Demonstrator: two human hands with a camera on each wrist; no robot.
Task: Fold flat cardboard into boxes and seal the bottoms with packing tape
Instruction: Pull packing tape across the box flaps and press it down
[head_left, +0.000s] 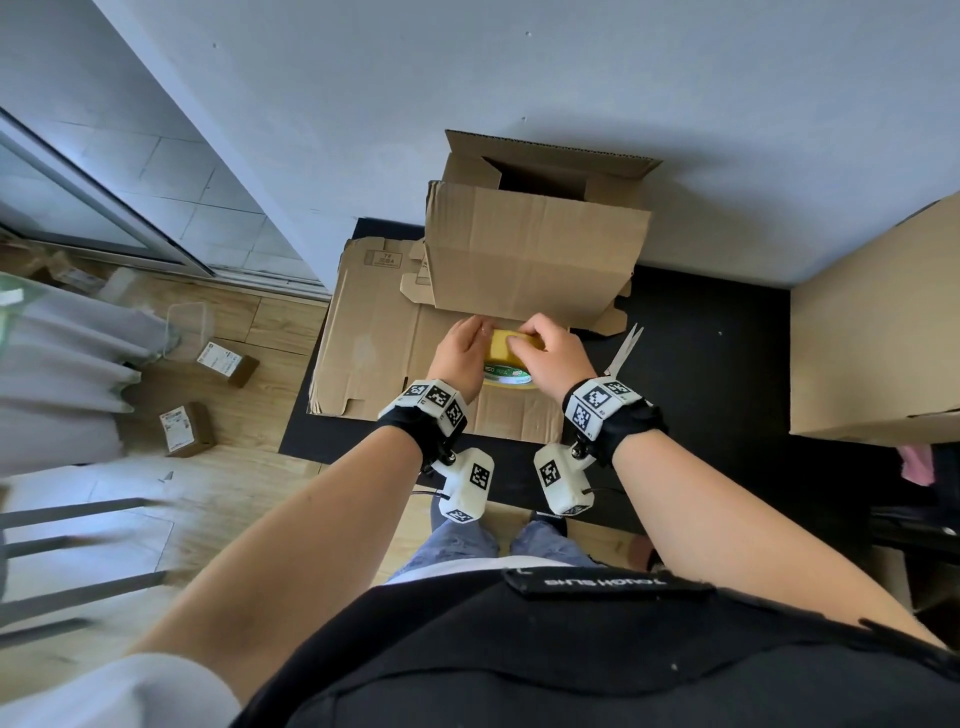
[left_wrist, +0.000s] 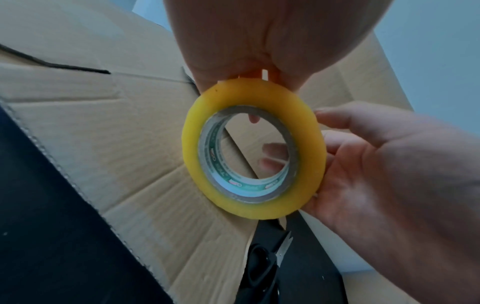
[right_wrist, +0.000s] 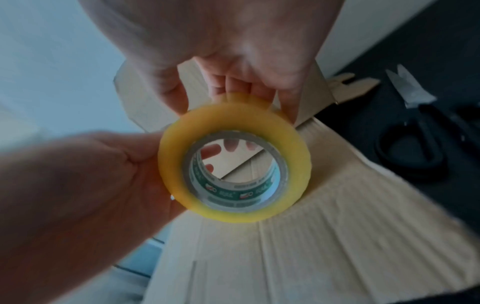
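A yellow roll of packing tape (head_left: 511, 349) is held upright just above the flat cardboard sheet (head_left: 374, 353). My left hand (head_left: 461, 347) grips its left side and my right hand (head_left: 548, 349) curls over its top and right side. In the left wrist view my left fingers (left_wrist: 221, 82) pinch the roll (left_wrist: 253, 207) at its rim while the right hand (left_wrist: 376, 164) cups it. The right wrist view shows the roll (right_wrist: 233, 214) between both hands. A formed brown box (head_left: 535, 249) stands just beyond the hands, its far flaps open.
Scissors (head_left: 623, 353) lie on the black table (head_left: 701, 389) right of my right hand. A large cardboard box (head_left: 872, 332) stands at the table's right end. Small parcels (head_left: 184, 428) lie on the wooden floor at left, near a grey chair (head_left: 78, 545).
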